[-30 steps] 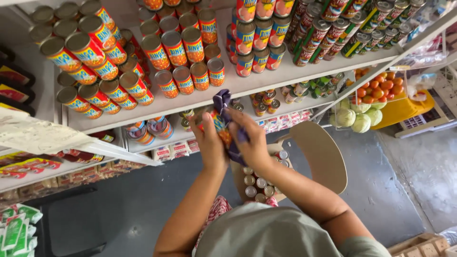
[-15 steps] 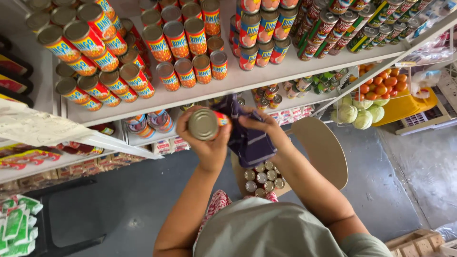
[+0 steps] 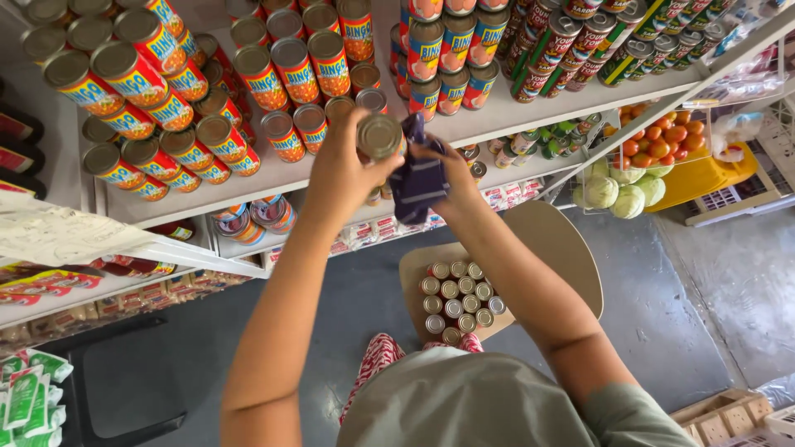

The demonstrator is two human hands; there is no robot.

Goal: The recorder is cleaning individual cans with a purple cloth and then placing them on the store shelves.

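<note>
My left hand (image 3: pixel 341 170) grips a metal can (image 3: pixel 380 136) with its silver lid facing me, raised near the white shelf (image 3: pixel 281 178). My right hand (image 3: pixel 451 178) presses a dark blue striped cloth (image 3: pixel 416 178) against the can's side. Stacks of red and orange labelled cans (image 3: pixel 273 74) lie on their sides on the shelf just behind both hands. Below my arms a beige chair seat (image 3: pixel 551 248) carries several small cans (image 3: pixel 455 298) packed together.
Dark green and red tins (image 3: pixel 580 41) fill the shelf at upper right. A wire rack holds cabbages (image 3: pixel 617 190) and orange fruit (image 3: pixel 658 141) over a yellow crate (image 3: pixel 704 178). Green packets (image 3: pixel 25 397) hang at lower left. A wooden crate (image 3: pixel 720 418) sits at lower right.
My left hand has lifted the can higher toward the shelf, lid turned up to me. The cloth in my right hand has shifted from beside the can onto its side.
</note>
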